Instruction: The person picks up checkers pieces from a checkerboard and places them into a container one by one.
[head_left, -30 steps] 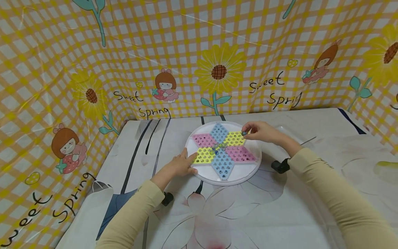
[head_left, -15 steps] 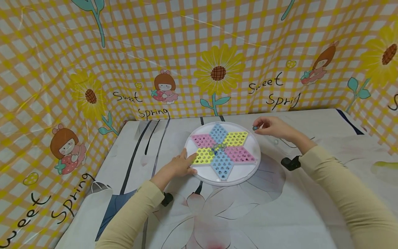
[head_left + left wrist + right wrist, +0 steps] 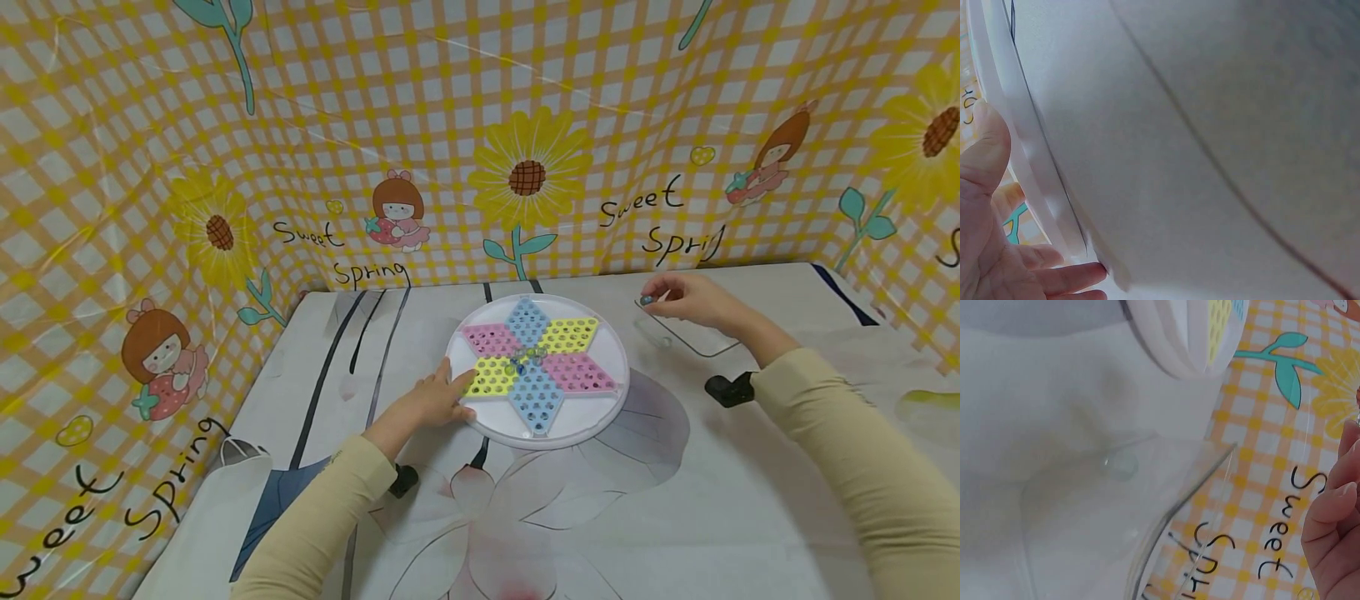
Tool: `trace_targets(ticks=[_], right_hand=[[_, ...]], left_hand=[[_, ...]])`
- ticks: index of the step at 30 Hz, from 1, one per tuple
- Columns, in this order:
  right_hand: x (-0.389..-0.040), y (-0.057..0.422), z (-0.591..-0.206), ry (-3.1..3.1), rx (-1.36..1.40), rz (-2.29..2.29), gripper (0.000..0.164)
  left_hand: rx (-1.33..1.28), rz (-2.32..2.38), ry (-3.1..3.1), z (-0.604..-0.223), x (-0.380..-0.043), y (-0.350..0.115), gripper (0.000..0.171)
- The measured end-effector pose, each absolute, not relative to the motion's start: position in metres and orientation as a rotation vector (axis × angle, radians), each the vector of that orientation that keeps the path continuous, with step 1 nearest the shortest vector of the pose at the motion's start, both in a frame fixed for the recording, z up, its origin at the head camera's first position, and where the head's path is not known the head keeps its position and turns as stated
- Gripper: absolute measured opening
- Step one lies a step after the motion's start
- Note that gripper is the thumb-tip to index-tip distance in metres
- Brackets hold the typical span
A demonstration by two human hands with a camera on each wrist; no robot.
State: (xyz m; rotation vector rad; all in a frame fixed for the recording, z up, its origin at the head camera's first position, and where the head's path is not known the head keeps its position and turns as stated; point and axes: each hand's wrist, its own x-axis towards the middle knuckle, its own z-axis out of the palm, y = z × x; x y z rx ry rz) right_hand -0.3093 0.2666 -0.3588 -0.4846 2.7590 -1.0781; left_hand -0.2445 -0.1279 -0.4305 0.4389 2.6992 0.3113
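A round white Chinese checkers board (image 3: 585, 417) with a pink, yellow and blue star lies on the table. Several glass marbles (image 3: 521, 367) cluster at the star's centre. My left hand (image 3: 431, 400) rests at the board's left rim, fingers spread; the left wrist view has this hand (image 3: 997, 244) along the rim's side. Off to the board's right, my right hand (image 3: 690, 300) pinches a bluish marble (image 3: 646, 300) between thumb and fingertips, over the far left corner of a clear tray (image 3: 705, 356). In the right wrist view, that hand (image 3: 1335, 531) is cut by the edge.
Inside the clear tray a pale marble (image 3: 1121, 464) lies near its corner. A yellow checked cloth (image 3: 450, 100) with sunflowers hangs behind and at the sides of the table (image 3: 525, 533). At the left edge is a white object with a loop (image 3: 240, 467).
My right hand has moved right, from over the board's yellow far-right point to above the clear tray, with the bluish marble still pinched. My left hand stays at the rim.
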Motion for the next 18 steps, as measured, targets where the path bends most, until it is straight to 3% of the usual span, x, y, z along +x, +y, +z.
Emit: trace_targets(ticks=[18], right_hand=[[-0.31, 0.308, -0.37, 2.734, -0.349, -1.083, 0.038]], left_hand=[[0.431, 0.309, 2.695, -0.429, -0.243, -0.128, 0.072]])
